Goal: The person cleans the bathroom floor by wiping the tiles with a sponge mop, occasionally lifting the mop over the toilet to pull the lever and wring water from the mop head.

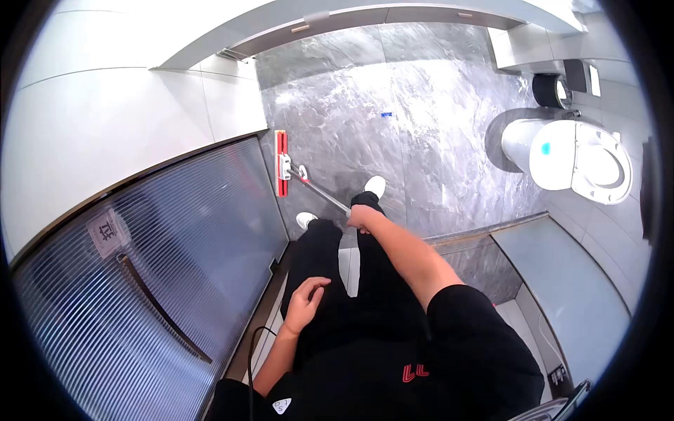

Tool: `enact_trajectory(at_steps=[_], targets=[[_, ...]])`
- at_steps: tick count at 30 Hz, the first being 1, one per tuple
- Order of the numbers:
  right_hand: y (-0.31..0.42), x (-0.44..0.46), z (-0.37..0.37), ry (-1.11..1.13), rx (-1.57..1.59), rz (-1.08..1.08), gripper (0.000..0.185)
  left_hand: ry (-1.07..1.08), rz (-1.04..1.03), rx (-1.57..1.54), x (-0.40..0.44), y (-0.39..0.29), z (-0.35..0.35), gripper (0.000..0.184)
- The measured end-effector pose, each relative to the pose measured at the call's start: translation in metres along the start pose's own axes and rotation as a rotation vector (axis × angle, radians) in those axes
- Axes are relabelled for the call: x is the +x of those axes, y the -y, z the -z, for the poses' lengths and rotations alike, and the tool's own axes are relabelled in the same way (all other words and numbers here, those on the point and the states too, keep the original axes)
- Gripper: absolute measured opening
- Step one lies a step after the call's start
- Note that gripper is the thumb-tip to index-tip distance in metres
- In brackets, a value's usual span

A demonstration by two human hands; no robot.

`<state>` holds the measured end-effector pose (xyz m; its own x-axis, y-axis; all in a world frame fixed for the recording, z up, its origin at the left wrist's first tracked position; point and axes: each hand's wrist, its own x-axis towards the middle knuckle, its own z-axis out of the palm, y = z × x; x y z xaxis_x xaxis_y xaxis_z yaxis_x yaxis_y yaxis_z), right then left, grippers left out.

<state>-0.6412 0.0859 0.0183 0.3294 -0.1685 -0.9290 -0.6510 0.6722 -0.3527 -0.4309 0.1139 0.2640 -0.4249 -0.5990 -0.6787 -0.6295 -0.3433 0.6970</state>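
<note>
My right hand [361,217] is wrapped round the metal handle of a mop [324,195], near my right knee. From there the handle slants forward and left to a red and white mop head [283,165], which lies on the grey marbled floor [449,154] close to the wall. My left hand [303,302] hangs in front of my left thigh, holding nothing, its fingers loosely bent and the thumb apart from them. The upper end of the mop handle is hidden by my right hand and arm.
A ribbed glass door [161,259] with a dark handle stands at the left. On the right are a white toilet [562,156] with its lid up and a black bin [548,91]. A small blue scrap [387,114] lies on the floor. A glass panel [562,259] is at lower right.
</note>
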Motion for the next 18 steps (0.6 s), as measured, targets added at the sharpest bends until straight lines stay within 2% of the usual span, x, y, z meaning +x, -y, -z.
enact_trajectory(at_steps=[2,5,6,7,9,11,12,14,15,16,17,18], targets=[[-0.009,0.014,-0.002,-0.002,0.100,-0.074,0.045,-0.054,0.000,-0.014,-0.003,0.000,-0.004,0.018],[-0.028,0.011,0.017,-0.093,0.184,-0.094,0.043,-0.134,0.002,-0.068,-0.007,0.008,-0.007,0.016],[-0.040,0.011,0.025,-0.161,0.204,-0.059,0.041,-0.153,-0.008,-0.085,-0.006,0.004,-0.007,0.016],[-0.052,0.017,0.040,-0.097,0.160,-0.060,0.041,-0.167,-0.016,-0.087,-0.006,0.003,-0.007,0.016],[-0.077,0.004,0.071,-0.170,0.059,0.096,0.044,-0.201,-0.054,-0.092,-0.007,-0.004,-0.004,0.016],[-0.093,-0.011,0.101,-0.155,-0.017,-0.071,0.048,-0.235,-0.080,-0.088,-0.010,-0.022,0.004,0.016],[-0.108,-0.020,0.121,-0.169,0.038,-0.056,0.050,-0.256,-0.113,-0.122,-0.006,-0.025,0.008,0.016],[-0.143,-0.038,0.145,-0.218,-0.066,-0.110,0.051,-0.302,-0.163,-0.217,-0.007,-0.016,0.014,0.018],[-0.150,-0.062,0.155,-0.194,0.005,-0.178,0.048,-0.327,-0.211,-0.271,-0.006,-0.025,0.017,0.018],[-0.167,-0.092,0.160,-0.241,-0.092,0.065,0.050,-0.329,-0.245,-0.286,-0.007,-0.043,0.025,0.017],[-0.161,-0.122,0.162,-0.281,-0.176,-0.143,0.036,-0.317,-0.310,-0.260,-0.013,-0.093,0.038,0.017],[-0.194,-0.104,0.168,-0.190,-0.075,-0.150,0.038,-0.395,-0.371,-0.268,-0.009,-0.121,0.044,0.011]])
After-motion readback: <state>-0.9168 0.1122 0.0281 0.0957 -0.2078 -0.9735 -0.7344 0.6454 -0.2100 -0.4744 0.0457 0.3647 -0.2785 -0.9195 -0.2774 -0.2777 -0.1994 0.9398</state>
